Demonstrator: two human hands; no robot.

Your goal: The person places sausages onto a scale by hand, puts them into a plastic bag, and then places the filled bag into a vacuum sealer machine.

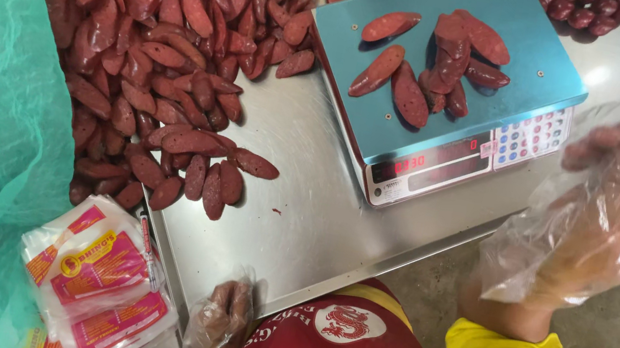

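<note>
- Right hand: raised right of the scale, inside a loose clear plastic glove, fingers spread, holding nothing.
- Left hand: gloved, fingers curled at the near edge of the steel table; grip not discernible.
- Dried red sausages: small batch on the blue weighing scale; likely firm, light, greasy-slick; best pinched mid-length.
- Sausage pile: heaped left of the scale.
- Printed pouches: stacked just left of the left hand.

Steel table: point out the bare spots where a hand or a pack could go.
The steel table is bare between the sausage pile and the scale, widening toward the near edge by the left hand. The far left is crowded with sausages. The pouch stack fills the near-left corner. The scale's platform has free edges.
</note>
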